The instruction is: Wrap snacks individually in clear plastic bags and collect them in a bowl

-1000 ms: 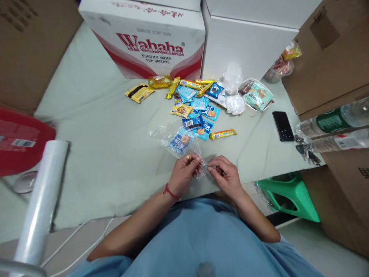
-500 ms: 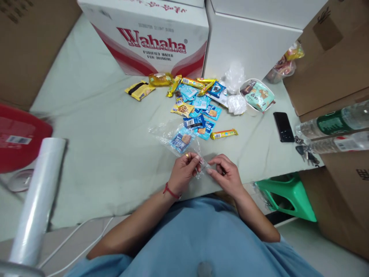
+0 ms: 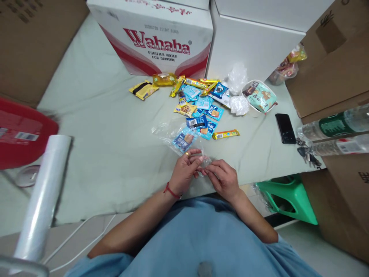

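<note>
Between my hands is the gathered end of a clear plastic bag (image 3: 165, 130), whose wider part lies flat on the table with a blue snack packet (image 3: 184, 140) inside or under it. My left hand (image 3: 186, 171), with a gold ring and a red wrist cord, pinches the bag's end. The fingertips of my right hand (image 3: 224, 179) close on the same end from the other side. Beyond the bag lie several blue packets (image 3: 208, 129), a yellow cookie packet (image 3: 184, 109) and a yellow snack stick (image 3: 226, 134).
A white Wahaha carton (image 3: 161, 42) stands at the back. Right of the snacks are a tub of packets (image 3: 261, 96), a phone (image 3: 285, 128), keys (image 3: 308, 156) and plastic bottles (image 3: 337, 127). A white plastic roll (image 3: 43, 200) and a red container (image 3: 23, 132) are at left.
My right fingers have come together on the bag's end and moved left against my left hand. The view has shifted slightly.
</note>
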The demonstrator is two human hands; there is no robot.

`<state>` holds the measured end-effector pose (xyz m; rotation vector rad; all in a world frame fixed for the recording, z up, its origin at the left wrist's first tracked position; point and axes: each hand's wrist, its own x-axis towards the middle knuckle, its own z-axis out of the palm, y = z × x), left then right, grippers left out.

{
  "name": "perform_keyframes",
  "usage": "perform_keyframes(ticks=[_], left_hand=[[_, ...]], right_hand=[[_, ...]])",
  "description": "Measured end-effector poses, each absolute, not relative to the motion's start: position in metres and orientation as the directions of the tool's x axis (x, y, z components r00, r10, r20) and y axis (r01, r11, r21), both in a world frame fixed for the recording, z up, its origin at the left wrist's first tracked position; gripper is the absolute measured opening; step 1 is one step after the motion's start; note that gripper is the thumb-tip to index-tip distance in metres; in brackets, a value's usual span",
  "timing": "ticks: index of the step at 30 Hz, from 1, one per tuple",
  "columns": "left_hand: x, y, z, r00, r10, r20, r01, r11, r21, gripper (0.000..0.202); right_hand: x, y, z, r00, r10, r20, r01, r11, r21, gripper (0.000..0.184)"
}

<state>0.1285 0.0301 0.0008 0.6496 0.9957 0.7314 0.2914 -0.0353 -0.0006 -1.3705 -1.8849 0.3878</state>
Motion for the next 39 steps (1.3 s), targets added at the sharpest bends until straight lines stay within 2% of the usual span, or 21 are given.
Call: perform_keyframes(ticks=[3,7,9,12,14,16,18,21,26,30,33,35,37,39], left_hand=[[0.126,0.030,0.002,0.370,0.785,-0.497,-0.228,0.595,0.770,0.069],[0.124,0.028,0.000,0.350,0.796,-0.495,-0.218,0.583,0.783,0.051],[0.124,0.028,-0.001,0.346,0.801,-0.488,-0.204,0.572,0.795,0.040],[0.123,0.028,0.000,0.345,0.799,-0.493,-0.199,0.575,0.793,0.034],[0.123,0.029,0.001,0.343,0.797,-0.497,-0.221,0.582,0.782,0.033],[0.123,0.030,0.002,0.348,0.800,-0.488,-0.233,0.578,0.782,0.035],[0.123,0.029,0.003,0.363,0.805,-0.469,-0.224,0.564,0.795,0.039],[0.125,0.027,0.003,0.385,0.821,-0.422,-0.204,0.521,0.829,0.048],[0.127,0.027,-0.002,0.299,0.875,-0.382,-0.146,0.437,0.887,0.042],[0.117,0.028,-0.005,0.226,0.896,-0.383,-0.166,0.423,0.891,0.036],[0.109,0.027,-0.005,0.202,0.919,-0.340,-0.160,0.373,0.914,0.030],[0.106,0.025,-0.005,0.204,0.930,-0.306,-0.145,0.337,0.930,0.026],[0.107,0.023,-0.004,0.211,0.937,-0.278,-0.132,0.309,0.942,0.024],[0.109,0.021,-0.003,0.221,0.940,-0.260,-0.126,0.291,0.948,0.024]], right_hand=[[0.289,-0.035,-0.002,-0.148,0.893,0.426,0.681,0.404,-0.611,0.020],[0.287,-0.033,-0.002,-0.167,0.879,0.446,0.665,0.435,-0.608,0.020],[0.286,-0.033,-0.001,-0.167,0.884,0.436,0.632,0.436,-0.641,0.019],[0.286,-0.033,0.001,-0.151,0.906,0.395,0.556,0.409,-0.724,0.018],[0.286,-0.034,0.003,-0.095,0.938,0.334,0.503,0.335,-0.797,0.015],[0.286,-0.035,0.003,0.016,0.976,0.218,0.430,0.190,-0.883,0.015],[0.287,-0.034,0.003,0.115,0.992,0.058,0.287,0.023,-0.958,0.022],[0.286,-0.032,-0.001,0.125,0.983,-0.132,0.029,-0.136,-0.990,0.032],[0.282,-0.028,-0.007,0.110,0.967,-0.231,-0.110,-0.220,-0.969,0.041],[0.290,-0.029,-0.013,0.224,0.941,-0.253,-0.184,-0.214,-0.959,0.039],[0.310,-0.029,-0.017,0.246,0.920,-0.307,-0.143,-0.279,-0.950,0.038],[0.326,-0.027,-0.013,0.196,0.928,-0.317,-0.023,-0.319,-0.947,0.038],[0.340,-0.023,-0.004,0.161,0.956,-0.246,0.164,-0.271,-0.948,0.040],[0.345,-0.015,0.007,0.087,0.989,-0.120,0.348,-0.143,-0.926,0.048]])
